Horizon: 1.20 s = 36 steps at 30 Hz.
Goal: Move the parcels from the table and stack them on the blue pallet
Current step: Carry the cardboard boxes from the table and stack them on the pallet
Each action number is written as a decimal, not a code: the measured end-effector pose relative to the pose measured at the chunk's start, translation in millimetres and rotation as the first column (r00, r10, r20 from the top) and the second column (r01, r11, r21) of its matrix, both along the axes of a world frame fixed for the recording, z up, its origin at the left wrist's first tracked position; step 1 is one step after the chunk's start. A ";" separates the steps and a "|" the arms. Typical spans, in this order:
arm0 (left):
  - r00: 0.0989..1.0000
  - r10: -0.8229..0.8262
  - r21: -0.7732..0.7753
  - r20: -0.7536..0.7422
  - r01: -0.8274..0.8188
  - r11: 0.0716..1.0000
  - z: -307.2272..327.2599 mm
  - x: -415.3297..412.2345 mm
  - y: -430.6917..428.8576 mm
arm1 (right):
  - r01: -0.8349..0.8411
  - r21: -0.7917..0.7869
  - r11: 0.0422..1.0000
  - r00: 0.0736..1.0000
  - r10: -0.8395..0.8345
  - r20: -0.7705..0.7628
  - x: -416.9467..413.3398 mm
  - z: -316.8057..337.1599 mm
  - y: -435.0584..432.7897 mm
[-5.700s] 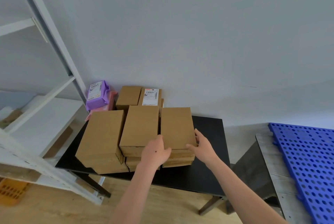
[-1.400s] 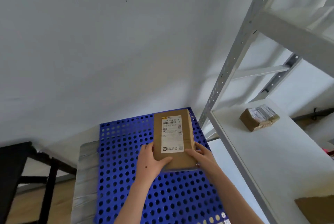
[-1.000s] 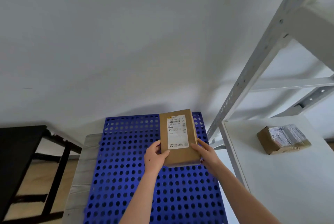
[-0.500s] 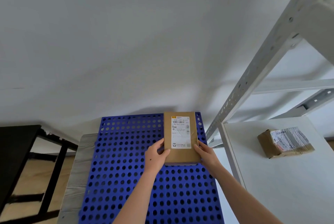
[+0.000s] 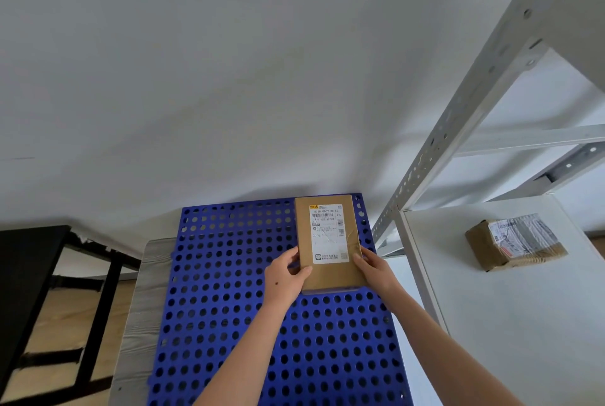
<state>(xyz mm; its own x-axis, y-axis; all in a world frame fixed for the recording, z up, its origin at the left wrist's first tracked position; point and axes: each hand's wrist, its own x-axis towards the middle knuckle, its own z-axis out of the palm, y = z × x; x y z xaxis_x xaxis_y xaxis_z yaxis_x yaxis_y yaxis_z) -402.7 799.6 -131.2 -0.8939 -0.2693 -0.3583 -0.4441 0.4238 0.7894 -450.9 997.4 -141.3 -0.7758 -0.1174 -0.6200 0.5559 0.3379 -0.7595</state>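
Parcel (image 5: 329, 242) has gone farther and lower than half a second ago, now at the far right corner of the blue pallet (image 5: 229, 307), label up. Cannot tell if it fully rests there. Left hand (image 5: 284, 278) grips its near left edge, thumb on top; right hand (image 5: 376, 271) grips the near right edge. Pallet lies on a grey wooden bench (image 5: 144, 307). Right: white shelf (image 5: 523, 324) with a taped box (image 5: 514, 243). Left: black table (image 5: 29, 258)
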 end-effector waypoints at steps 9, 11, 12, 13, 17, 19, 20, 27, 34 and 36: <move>0.997 -0.029 -0.032 0.066 0.031 0.999 2.2 -3.0 0.7 | -0.018 0.140 0.990 1.000 0.020 -0.008 -3.0 3.3 -6.2; 0.995 -0.044 -0.058 0.086 0.050 0.997 5.1 -5.0 1.7 | -0.018 0.158 0.987 1.000 0.021 -0.013 -1.9 4.8 -7.4; 0.994 -0.052 -0.079 0.093 0.059 0.995 6.9 -6.0 2.1 | -0.023 0.169 0.985 1.000 0.025 -0.015 -2.2 6.1 -8.4; 0.993 -0.058 -0.094 0.099 0.067 0.993 8.8 -6.9 2.7 | -0.025 0.181 0.983 0.999 0.028 -0.017 -2.8 8.2 -9.5; 0.993 -0.055 -0.094 0.099 0.065 0.993 14.9 -5.5 1.0 | 0.028 0.258 0.966 0.997 -0.009 -0.078 -8.4 18.6 -17.5; 0.995 -0.035 -0.097 0.094 0.044 0.994 20.8 -2.1 -2.9 | 0.055 0.301 0.952 0.990 -0.013 -0.141 -9.6 24.9 -24.3; 0.996 -0.016 -0.092 0.086 0.024 0.995 24.7 1.0 -5.5 | 0.054 0.336 0.940 0.985 0.004 -0.170 -8.9 28.7 -28.6; 0.995 0.088 -0.063 -0.048 -0.091 0.994 58.3 49.0 -20.5 | -0.024 0.349 0.937 0.890 0.179 -0.418 20.9 51.1 -53.9; 0.928 0.353 -0.055 -0.118 -0.361 0.931 81.6 106.8 -44.6 | -0.300 0.230 0.926 0.818 0.374 -0.438 42.5 67.6 -75.3; 0.894 0.426 -0.056 -0.136 -0.436 0.898 83.8 127.6 -49.2 | -0.381 0.234 0.895 0.786 0.446 -0.427 46.7 71.4 -81.8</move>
<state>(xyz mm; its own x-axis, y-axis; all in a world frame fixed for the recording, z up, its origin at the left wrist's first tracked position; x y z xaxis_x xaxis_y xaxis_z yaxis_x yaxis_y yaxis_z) -275.1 750.4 -47.4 -0.7172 -0.6620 -0.2174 -0.5044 0.2780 0.8175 -404.2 915.6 -69.9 -0.8671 -0.4379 -0.2373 -0.0613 0.5667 -0.8216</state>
